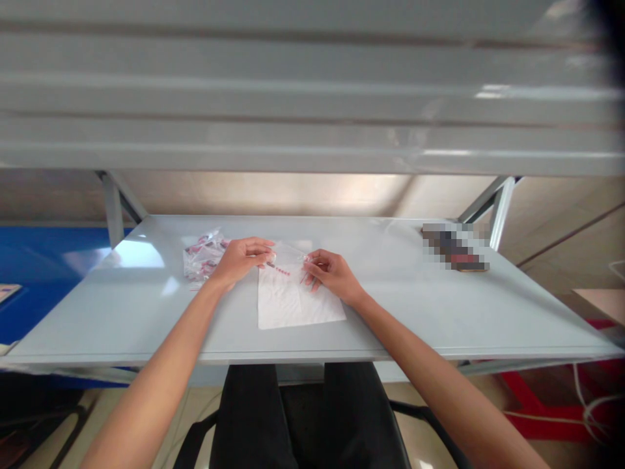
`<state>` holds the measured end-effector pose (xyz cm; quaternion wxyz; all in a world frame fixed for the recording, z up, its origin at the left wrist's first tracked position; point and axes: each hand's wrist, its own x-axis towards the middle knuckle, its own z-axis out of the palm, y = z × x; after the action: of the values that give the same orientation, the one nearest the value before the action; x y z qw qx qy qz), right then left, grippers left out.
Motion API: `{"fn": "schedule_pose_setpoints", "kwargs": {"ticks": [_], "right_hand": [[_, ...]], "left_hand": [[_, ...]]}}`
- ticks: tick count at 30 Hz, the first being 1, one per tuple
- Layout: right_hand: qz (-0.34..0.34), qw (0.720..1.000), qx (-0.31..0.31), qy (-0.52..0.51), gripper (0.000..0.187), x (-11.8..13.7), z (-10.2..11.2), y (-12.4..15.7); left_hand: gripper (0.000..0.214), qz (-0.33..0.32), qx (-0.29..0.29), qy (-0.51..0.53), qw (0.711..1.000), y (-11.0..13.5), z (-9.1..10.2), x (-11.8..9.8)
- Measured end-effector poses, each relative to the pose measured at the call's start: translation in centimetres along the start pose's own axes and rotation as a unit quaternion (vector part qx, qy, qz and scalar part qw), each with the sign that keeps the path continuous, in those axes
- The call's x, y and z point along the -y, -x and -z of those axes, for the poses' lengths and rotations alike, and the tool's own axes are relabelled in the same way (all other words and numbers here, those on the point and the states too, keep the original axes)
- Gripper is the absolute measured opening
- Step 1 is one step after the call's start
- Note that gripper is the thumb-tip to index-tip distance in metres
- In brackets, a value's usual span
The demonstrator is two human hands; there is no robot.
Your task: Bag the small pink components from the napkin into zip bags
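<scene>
A grey shelf [293,85] spans the space above a pale table [415,312]. On the table, near the middle of its front half, a white sheet [278,309] lies under both hands; whether it is cloth or paper, I cannot tell. A heap of clear bags [198,260] with reddish contents sits just beyond the left wrist, and a blurred dark object [452,247] lies well apart at the back right.

Small pieces are best handled low over the sheet, where a dropped one should show up against the white. A light pinch at each end, with just enough tension to keep the piece from sagging, would likely serve better than a hard pull.

The left hand [239,262] has its thumb and index finger closed together in a pinch, the other fingers loosely bent. The right hand [334,273] is curled, thumb and fingertips drawn together on a small shiny bit [306,258], too small to identify. A short row of red beads [282,271] slants down from the left fingertips, above the sheet and between the hands.
</scene>
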<state>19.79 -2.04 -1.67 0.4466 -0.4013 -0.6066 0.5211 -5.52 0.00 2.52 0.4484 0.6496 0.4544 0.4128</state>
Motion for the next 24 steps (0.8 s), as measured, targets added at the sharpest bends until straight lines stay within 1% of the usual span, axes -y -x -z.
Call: {"fn": "schedule_pose_setpoints", "kwargs": {"ticks": [4,10,13,17,20,24], "right_hand": [[-0.007,1.0,0.005,0.012,0.039,0.1,0.1,0.0],[0.002,0.999,-0.004,0.043,0.031,0.0,0.6,0.1],[0.016,0.995,-0.014,0.102,0.026,-0.2,0.8,0.1],[0.058,0.978,-0.039,0.197,0.02,-0.6,1.1,-0.1],[0.074,0.976,-0.035,0.201,0.019,-0.8,1.1,-0.1],[0.069,0.979,-0.025,0.187,0.015,-1.1,1.1,-0.1]], "left_hand": [[0.037,-0.022,-0.014,0.023,0.999,-0.1,-0.2,-0.1],[0.049,-0.021,0.01,0.066,0.998,0.0,0.1,-0.3],[0.046,-0.024,0.002,0.064,0.998,0.0,-0.1,-0.2],[0.037,-0.039,-0.04,0.054,0.997,0.1,-0.6,-0.4],[0.035,-0.042,-0.055,0.051,0.996,0.3,-1.0,-0.8],[0.036,-0.043,-0.057,0.064,0.995,0.4,-1.4,-1.2]]}}
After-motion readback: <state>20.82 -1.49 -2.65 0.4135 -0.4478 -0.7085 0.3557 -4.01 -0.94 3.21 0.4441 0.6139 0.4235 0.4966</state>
